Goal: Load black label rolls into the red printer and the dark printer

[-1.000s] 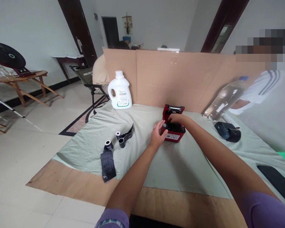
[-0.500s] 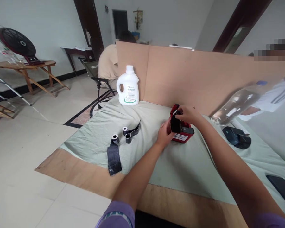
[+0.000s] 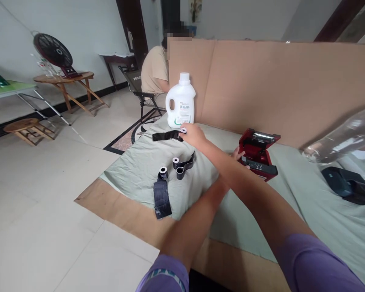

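My right hand [image 3: 194,136] is closed on a paper roll [image 3: 183,130] with a white core end, in front of the detergent bottle [image 3: 181,103]. From this roll a black strip trails left over the cloth. My left hand [image 3: 237,155], partly hidden behind the right forearm, grips the left side of a small red printer [image 3: 259,156] whose lid stands raised. The right arm crosses above the left. Nearer me lie a black paper roll [image 3: 163,172] with its strip unrolled and another roll [image 3: 176,162] joined by a curled strip to a small black tube [image 3: 179,173].
A cardboard panel [image 3: 261,81] stands behind the green cloth [image 3: 240,219]. On the right are a large clear plastic bottle [image 3: 337,138] and a dark device [image 3: 346,184]. Beyond the panel a person [image 3: 154,69] sits on a folding chair. A fan [image 3: 54,50] stands on a wooden table.
My right hand has moved from the printer leftward, now with a paper roll and its black strip. The printer's inside shows red. The view has turned left.
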`<state>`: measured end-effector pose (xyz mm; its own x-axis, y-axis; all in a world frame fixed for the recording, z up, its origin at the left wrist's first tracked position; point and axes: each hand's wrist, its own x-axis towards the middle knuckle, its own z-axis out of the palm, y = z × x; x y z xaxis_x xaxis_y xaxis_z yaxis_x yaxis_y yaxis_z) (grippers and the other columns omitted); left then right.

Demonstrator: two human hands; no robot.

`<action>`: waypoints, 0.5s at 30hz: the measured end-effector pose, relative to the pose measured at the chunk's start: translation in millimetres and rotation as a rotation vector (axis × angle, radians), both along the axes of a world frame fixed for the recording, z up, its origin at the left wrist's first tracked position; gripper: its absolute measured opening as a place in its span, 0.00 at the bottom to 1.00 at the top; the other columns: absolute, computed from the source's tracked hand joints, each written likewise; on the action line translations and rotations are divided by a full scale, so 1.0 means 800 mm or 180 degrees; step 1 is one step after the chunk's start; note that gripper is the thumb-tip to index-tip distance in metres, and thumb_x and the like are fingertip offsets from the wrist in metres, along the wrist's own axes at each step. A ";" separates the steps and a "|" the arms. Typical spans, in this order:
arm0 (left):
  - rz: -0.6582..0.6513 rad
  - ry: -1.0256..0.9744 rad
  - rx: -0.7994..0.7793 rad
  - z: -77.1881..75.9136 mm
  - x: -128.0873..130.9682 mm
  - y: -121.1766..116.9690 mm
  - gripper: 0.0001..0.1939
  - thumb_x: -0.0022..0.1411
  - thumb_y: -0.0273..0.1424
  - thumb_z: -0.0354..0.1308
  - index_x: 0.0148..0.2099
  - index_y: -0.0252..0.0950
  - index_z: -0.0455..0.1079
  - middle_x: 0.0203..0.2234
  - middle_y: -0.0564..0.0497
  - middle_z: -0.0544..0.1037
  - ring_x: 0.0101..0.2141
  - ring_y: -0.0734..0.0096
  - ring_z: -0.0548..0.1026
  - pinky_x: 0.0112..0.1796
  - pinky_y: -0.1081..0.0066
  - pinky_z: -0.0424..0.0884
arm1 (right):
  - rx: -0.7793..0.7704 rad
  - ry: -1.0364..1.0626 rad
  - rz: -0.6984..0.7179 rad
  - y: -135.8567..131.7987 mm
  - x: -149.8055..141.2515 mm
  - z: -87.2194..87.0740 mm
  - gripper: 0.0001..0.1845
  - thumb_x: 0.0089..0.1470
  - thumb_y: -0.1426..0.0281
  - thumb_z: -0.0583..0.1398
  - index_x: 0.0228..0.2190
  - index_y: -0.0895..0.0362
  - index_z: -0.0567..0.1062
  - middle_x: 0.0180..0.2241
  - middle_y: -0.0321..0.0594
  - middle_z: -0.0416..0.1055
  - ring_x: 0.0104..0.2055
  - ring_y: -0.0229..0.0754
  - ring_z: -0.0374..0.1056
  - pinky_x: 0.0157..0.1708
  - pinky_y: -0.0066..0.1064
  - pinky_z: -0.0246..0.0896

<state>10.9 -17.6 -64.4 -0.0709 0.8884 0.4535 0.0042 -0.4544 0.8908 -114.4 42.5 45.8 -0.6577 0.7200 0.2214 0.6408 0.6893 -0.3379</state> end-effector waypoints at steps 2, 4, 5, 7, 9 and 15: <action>0.0146 0.0105 0.0104 0.009 -0.005 -0.010 0.43 0.65 0.34 0.61 0.75 0.43 0.45 0.65 0.40 0.68 0.66 0.52 0.61 0.66 0.49 0.51 | -0.0046 -0.0357 0.0015 -0.006 -0.020 -0.025 0.15 0.62 0.65 0.59 0.50 0.50 0.76 0.49 0.42 0.77 0.51 0.52 0.72 0.47 0.39 0.68; 0.0151 0.0182 0.0097 0.016 -0.009 -0.017 0.42 0.65 0.35 0.61 0.75 0.43 0.46 0.64 0.42 0.69 0.67 0.51 0.60 0.66 0.50 0.52 | -0.0091 -0.0626 0.0015 -0.010 -0.031 -0.045 0.14 0.62 0.67 0.59 0.50 0.50 0.76 0.49 0.43 0.77 0.50 0.51 0.73 0.46 0.39 0.68; 0.0137 0.0188 0.0069 0.018 -0.011 -0.019 0.41 0.66 0.35 0.61 0.75 0.43 0.46 0.65 0.42 0.69 0.67 0.51 0.59 0.65 0.51 0.53 | -0.0111 -0.0709 0.0003 -0.010 -0.034 -0.052 0.14 0.63 0.68 0.58 0.50 0.50 0.76 0.49 0.44 0.77 0.50 0.51 0.73 0.46 0.39 0.68; 0.0131 0.0176 0.0038 0.019 -0.012 -0.021 0.41 0.66 0.34 0.60 0.75 0.42 0.46 0.64 0.42 0.69 0.67 0.51 0.58 0.65 0.52 0.54 | -0.0177 -0.0803 -0.0052 -0.009 -0.036 -0.059 0.15 0.63 0.67 0.58 0.50 0.51 0.76 0.49 0.45 0.76 0.51 0.51 0.73 0.45 0.39 0.69; 0.0152 0.0158 0.0061 0.016 -0.012 -0.019 0.41 0.66 0.35 0.60 0.75 0.42 0.46 0.64 0.42 0.69 0.67 0.52 0.59 0.65 0.52 0.54 | -0.0231 -0.0748 -0.0068 -0.008 -0.033 -0.056 0.18 0.62 0.65 0.60 0.53 0.51 0.74 0.51 0.46 0.76 0.52 0.52 0.72 0.46 0.40 0.69; 0.0187 0.0193 0.0187 0.008 -0.010 -0.012 0.42 0.66 0.36 0.61 0.75 0.42 0.46 0.64 0.42 0.69 0.65 0.53 0.61 0.64 0.53 0.55 | -0.0111 -0.0051 0.0301 -0.034 -0.014 -0.024 0.20 0.64 0.61 0.59 0.54 0.54 0.74 0.53 0.45 0.73 0.51 0.50 0.72 0.47 0.38 0.68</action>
<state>3.0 -27.3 -58.2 -0.0930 0.8552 0.5099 0.0854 -0.5033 0.8599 -125.4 15.4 26.6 -0.7264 0.6615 0.1861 0.5789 0.7350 -0.3531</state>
